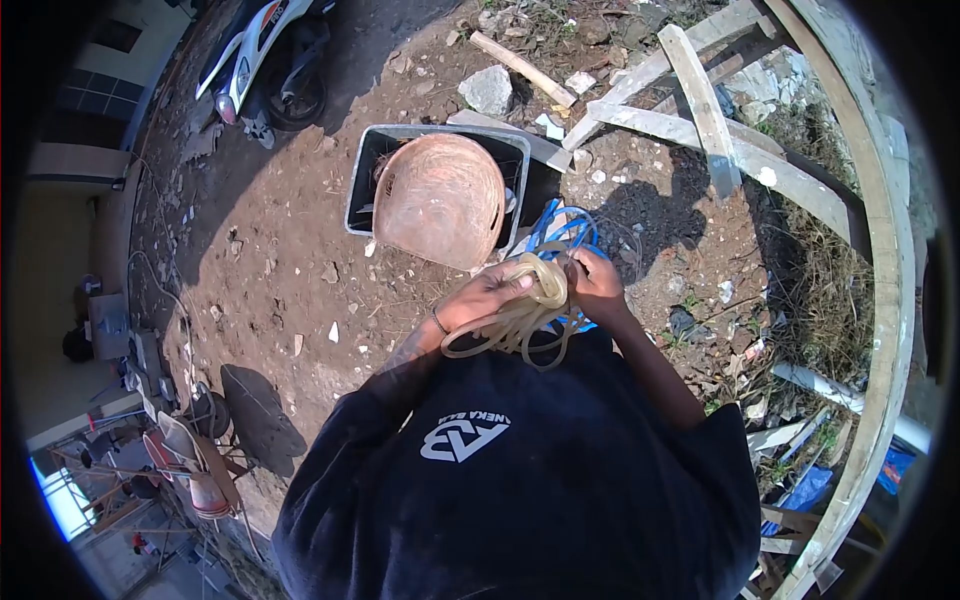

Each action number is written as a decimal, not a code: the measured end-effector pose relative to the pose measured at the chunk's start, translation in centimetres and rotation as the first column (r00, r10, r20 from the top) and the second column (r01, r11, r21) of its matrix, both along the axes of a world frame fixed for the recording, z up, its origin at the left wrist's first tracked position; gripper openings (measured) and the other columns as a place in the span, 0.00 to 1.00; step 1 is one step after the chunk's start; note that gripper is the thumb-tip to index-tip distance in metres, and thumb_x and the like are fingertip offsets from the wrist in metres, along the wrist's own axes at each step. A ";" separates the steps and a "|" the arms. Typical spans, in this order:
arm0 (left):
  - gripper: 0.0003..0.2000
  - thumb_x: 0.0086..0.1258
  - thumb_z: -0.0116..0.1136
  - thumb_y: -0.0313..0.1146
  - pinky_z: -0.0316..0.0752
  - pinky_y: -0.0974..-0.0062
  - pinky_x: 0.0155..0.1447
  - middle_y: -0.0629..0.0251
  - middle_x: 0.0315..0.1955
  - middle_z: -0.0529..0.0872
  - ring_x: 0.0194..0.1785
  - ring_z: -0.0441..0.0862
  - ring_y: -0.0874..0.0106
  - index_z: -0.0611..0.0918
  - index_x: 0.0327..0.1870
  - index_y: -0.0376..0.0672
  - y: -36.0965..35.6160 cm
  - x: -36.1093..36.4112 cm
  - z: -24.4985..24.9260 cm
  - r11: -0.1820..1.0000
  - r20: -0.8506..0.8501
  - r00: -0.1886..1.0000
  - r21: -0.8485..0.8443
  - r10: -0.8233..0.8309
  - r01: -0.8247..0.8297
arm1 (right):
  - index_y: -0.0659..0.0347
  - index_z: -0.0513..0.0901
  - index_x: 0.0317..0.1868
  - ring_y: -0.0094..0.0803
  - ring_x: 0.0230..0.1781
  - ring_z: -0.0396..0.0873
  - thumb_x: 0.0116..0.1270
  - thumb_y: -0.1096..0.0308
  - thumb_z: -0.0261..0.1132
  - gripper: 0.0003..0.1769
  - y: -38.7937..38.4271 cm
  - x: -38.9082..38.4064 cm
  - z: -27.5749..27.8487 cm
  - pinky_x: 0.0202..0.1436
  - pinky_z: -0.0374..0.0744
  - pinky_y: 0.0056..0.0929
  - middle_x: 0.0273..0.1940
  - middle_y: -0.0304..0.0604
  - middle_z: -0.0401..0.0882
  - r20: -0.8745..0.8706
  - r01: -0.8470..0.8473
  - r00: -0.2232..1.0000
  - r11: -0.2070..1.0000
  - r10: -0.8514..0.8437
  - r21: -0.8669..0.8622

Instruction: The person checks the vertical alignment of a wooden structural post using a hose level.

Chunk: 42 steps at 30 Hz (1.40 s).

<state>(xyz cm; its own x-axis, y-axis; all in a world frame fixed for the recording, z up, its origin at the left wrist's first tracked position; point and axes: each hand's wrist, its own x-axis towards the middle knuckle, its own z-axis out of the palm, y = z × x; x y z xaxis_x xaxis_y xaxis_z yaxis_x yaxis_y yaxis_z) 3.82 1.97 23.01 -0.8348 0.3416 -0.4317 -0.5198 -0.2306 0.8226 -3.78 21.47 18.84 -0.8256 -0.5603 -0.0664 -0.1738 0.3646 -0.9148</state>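
Near the center of the frame, a looped bundle of pale hose (545, 285) is being held in front of a dark shirt (520, 470). On its left side, the bundle is being gripped by the left hand (482, 298), whose fingers are being kept mostly closed, with the thumb laid over the loops. On its right side, the hose is being pinched by the right hand (597, 287), whose fingers are being curled in tightly; whether the blue cord (575, 228) just behind is also being caught there cannot be told for certain. Loose loops are being left hanging below the hands.

Above and left of the hands, a reddish basin (440, 195) is being held tilted by a black bin (357, 200), its lower edge jutting over the rim. Bare ground (290, 270) is being lit by sun around it. At the upper left, a motorbike (270, 60) is being partly shaded; at the upper right, wooden planks (700, 110) are being seen crossed.
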 end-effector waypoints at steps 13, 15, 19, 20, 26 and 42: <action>0.13 0.69 0.49 0.34 0.67 0.78 0.55 0.65 0.44 0.77 0.48 0.71 0.78 0.72 0.49 0.36 1.4 1.9 -2.3 0.990 -0.089 0.986 0.001 0.142 -0.142 | 0.66 0.78 0.33 0.26 0.30 0.72 0.60 0.70 0.61 0.07 1.0 2.1 0.4 0.34 0.71 0.25 0.30 0.42 0.74 -0.117 0.318 0.927 0.913 -0.355 -0.254; 0.13 0.69 0.48 0.33 0.66 0.78 0.56 0.65 0.44 0.77 0.49 0.71 0.78 0.73 0.49 0.36 1.1 2.0 -3.2 0.994 -0.115 0.989 -0.043 0.097 -0.103 | 0.65 0.78 0.36 0.27 0.32 0.73 0.60 0.71 0.61 0.07 1.5 2.3 1.1 0.37 0.71 0.26 0.33 0.42 0.75 -0.078 0.320 0.937 0.927 -0.339 -0.195; 0.14 0.68 0.48 0.32 0.66 0.78 0.56 0.65 0.45 0.78 0.50 0.72 0.78 0.72 0.51 0.35 1.2 2.0 -3.1 0.991 -0.090 0.991 -0.080 0.100 -0.107 | 0.65 0.76 0.44 0.27 0.40 0.73 0.60 0.73 0.58 0.11 2.5 3.6 0.7 0.48 0.70 0.26 0.41 0.43 0.75 -0.063 0.380 0.918 0.913 -0.392 -0.147; 0.14 0.68 0.48 0.32 0.67 0.78 0.56 0.65 0.45 0.78 0.50 0.72 0.78 0.72 0.52 0.35 1.3 1.9 -3.0 0.990 -0.092 0.988 -0.059 0.121 -0.127 | 0.65 0.76 0.44 0.27 0.40 0.73 0.60 0.73 0.58 0.11 2.8 3.8 0.7 0.48 0.70 0.26 0.41 0.43 0.75 -0.063 0.381 0.917 0.912 -0.393 -0.150; 0.13 0.68 0.48 0.29 0.69 0.78 0.54 0.66 0.44 0.79 0.48 0.74 0.79 0.73 0.51 0.36 1.5 1.7 -4.3 0.955 0.025 0.967 0.152 0.254 -0.255 | 0.64 0.78 0.43 0.34 0.41 0.76 0.60 0.72 0.57 0.11 3.4 2.5 3.1 0.49 0.71 0.30 0.39 0.46 0.79 0.305 0.486 0.865 0.819 -0.399 -0.305; 0.11 0.56 0.59 0.21 0.70 0.70 0.57 0.51 0.56 0.74 0.57 0.74 0.60 0.72 0.38 0.40 5.5 3.7 1.0 0.996 -0.469 0.880 -0.076 -0.074 0.043 | 0.66 0.78 0.33 0.20 0.27 0.73 0.63 0.68 0.60 0.08 15.6 -0.9 6.9 0.33 0.71 0.20 0.29 0.38 0.77 0.534 0.039 0.823 0.956 -0.196 0.290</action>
<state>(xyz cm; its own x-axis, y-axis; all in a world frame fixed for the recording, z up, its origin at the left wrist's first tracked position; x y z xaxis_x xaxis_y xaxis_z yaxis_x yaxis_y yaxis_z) 7.49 7.44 24.04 -0.9241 0.3818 -0.0138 -0.0779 -0.1529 0.9852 -4.71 37.06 25.79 -0.6632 -0.3597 -0.6563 0.3902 0.5821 -0.7133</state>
